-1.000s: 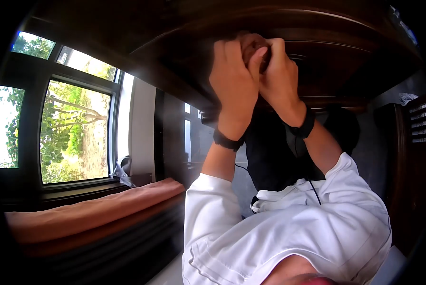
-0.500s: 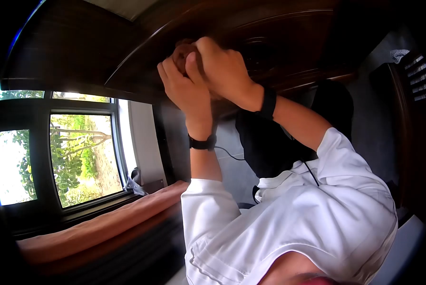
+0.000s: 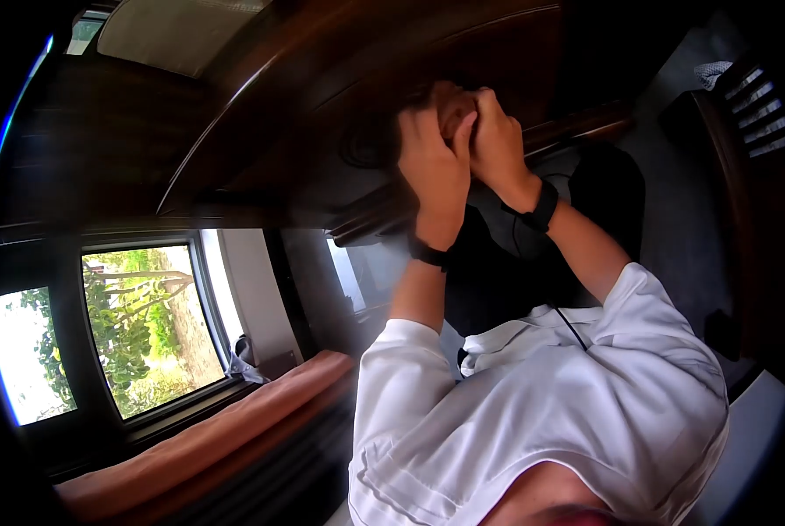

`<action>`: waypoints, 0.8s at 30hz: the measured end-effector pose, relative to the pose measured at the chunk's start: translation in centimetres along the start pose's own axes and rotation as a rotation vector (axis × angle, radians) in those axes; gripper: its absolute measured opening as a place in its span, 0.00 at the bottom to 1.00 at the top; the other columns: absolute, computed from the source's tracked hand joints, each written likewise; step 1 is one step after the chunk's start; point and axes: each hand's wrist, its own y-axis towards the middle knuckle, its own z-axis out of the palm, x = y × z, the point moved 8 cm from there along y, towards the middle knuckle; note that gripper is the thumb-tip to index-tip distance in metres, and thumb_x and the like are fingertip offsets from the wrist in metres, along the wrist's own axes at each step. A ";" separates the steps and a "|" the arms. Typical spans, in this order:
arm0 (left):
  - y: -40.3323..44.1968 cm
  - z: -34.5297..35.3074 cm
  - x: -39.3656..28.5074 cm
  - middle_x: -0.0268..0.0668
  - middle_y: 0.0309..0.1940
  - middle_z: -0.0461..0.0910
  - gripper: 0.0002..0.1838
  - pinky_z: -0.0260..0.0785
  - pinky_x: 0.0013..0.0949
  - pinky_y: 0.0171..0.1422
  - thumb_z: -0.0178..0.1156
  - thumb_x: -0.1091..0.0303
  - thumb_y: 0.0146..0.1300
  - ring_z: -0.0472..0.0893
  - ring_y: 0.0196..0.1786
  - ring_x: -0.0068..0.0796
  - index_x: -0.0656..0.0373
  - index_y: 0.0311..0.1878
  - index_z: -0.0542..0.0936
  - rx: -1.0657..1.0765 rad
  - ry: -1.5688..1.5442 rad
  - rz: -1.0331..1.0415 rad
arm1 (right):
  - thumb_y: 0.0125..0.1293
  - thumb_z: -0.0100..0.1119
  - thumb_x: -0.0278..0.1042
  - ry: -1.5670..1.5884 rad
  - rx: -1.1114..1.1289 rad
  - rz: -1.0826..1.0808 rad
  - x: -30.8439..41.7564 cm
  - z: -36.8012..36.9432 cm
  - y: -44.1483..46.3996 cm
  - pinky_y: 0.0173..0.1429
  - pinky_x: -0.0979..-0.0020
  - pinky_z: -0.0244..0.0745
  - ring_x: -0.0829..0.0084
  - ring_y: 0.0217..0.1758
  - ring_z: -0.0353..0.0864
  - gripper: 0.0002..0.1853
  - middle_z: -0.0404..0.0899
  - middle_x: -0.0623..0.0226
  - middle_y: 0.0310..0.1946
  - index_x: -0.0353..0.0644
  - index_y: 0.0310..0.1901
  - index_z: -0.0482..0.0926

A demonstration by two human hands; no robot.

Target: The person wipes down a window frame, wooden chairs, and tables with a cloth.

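Note:
Both hands are closed around a small reddish-brown rounded object [image 3: 451,107], held up over a dark wooden table [image 3: 322,96]. My left hand [image 3: 436,167] wraps its left side, with the thumb pointing up along the near face. From the other side, my right hand [image 3: 500,145] grips it with bent fingers. The fingers hide much of the object, and I cannot tell its exact kind. Each wrist carries a black band.
A window [image 3: 147,324] stands at the left above an orange-brown padded ledge [image 3: 217,425]. A slatted dark wooden chair [image 3: 756,110] is at the right. Faint round rings [image 3: 364,145] mark the table left of my hands. A thin black cable [image 3: 568,324] hangs by my shirt.
Both hands have moved right with the brown object. My right hand has shifted from across the near side of the object to its right side. The whole view has also turned slightly.

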 end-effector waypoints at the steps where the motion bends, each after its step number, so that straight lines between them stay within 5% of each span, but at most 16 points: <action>1: -1.2 2.2 0.0 0.44 0.43 0.75 0.20 0.77 0.41 0.35 0.66 0.53 0.65 0.82 0.38 0.47 0.60 0.48 0.75 0.105 0.023 -0.021 | 0.62 0.66 0.40 -0.029 0.012 0.052 -2.3 -0.6 -1.3 0.33 0.56 0.79 0.47 0.32 0.84 0.20 0.82 0.49 0.35 0.36 0.46 0.69; 6: -7.0 13.0 0.8 0.41 0.38 0.78 0.22 0.78 0.37 0.30 0.64 0.48 0.66 0.84 0.34 0.41 0.60 0.45 0.76 0.454 0.096 -0.073 | 0.62 0.67 0.38 -0.197 0.094 0.359 -13.5 -3.0 -7.1 0.37 0.53 0.79 0.44 0.38 0.84 0.22 0.82 0.46 0.39 0.37 0.49 0.66; 11: -10.7 20.1 1.2 0.42 0.37 0.81 0.23 0.78 0.38 0.30 0.62 0.46 0.67 0.85 0.31 0.42 0.60 0.42 0.79 0.580 0.102 -0.162 | 0.68 0.60 0.38 -0.333 0.099 0.495 -19.6 -5.2 -9.6 0.40 0.52 0.78 0.44 0.41 0.83 0.15 0.83 0.48 0.40 0.37 0.46 0.69; 24: -11.8 14.9 6.4 0.45 0.33 0.82 0.24 0.73 0.47 0.34 0.60 0.44 0.66 0.83 0.33 0.50 0.59 0.34 0.79 0.457 0.180 -0.448 | 0.70 0.53 0.36 -0.319 0.211 0.375 -16.3 0.3 -9.3 0.40 0.50 0.78 0.43 0.39 0.83 0.09 0.83 0.49 0.40 0.40 0.43 0.75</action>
